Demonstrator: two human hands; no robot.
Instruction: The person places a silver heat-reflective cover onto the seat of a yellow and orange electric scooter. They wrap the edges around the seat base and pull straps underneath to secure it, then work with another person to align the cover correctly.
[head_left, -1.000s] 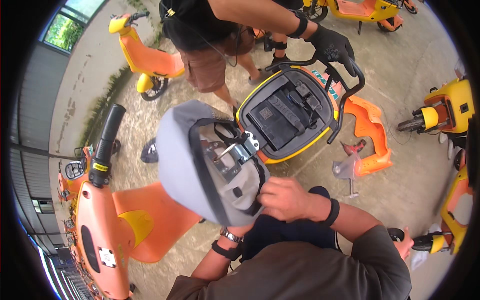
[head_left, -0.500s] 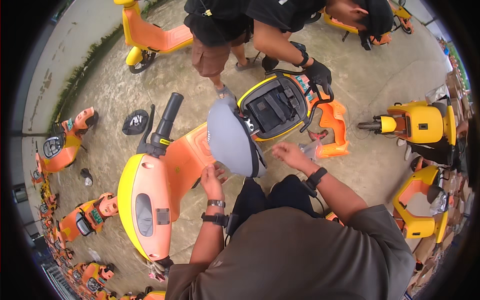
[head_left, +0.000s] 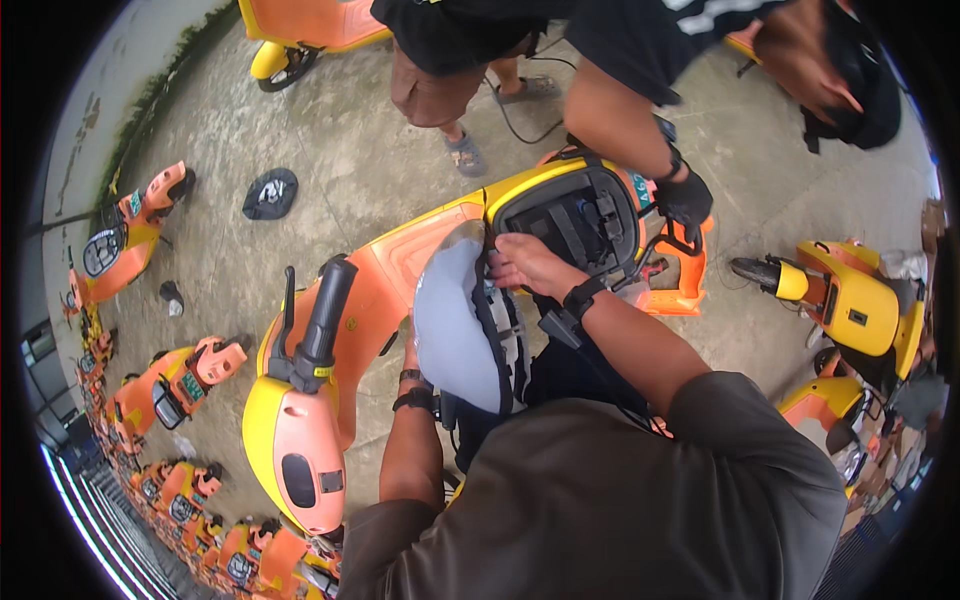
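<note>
An orange-and-yellow scooter (head_left: pixel 375 245) stands in front of me. Its grey seat (head_left: pixel 450 325) is tipped up on edge, the dark underside turned to the right. My right hand (head_left: pixel 530 265) is at the seat's upper edge near the hinge end, fingers bent against the rim. Behind the seat's near-left side goes my left hand, so its fingers are hidden; only the left wrist (head_left: pixel 415 385) with its bands shows. To the right of the seat lies the uncovered black compartment (head_left: pixel 560 225). A co-worker's black-gloved hand (head_left: pixel 685 200) grips the black rear rail (head_left: pixel 665 245).
The handlebar grip (head_left: pixel 335 300) rises at the left. An orange plastic panel (head_left: pixel 690 280) lies beyond the scooter's rear. A dark bag (head_left: pixel 270 193) is on the concrete floor. A yellow scooter (head_left: pixel 855 300) stands at right, several more at left. Two people stand across from me.
The seat has shifted nearer to me. My right hand has moved left onto its upper rim, and my left hand has gone behind it. The co-worker leans farther right.
</note>
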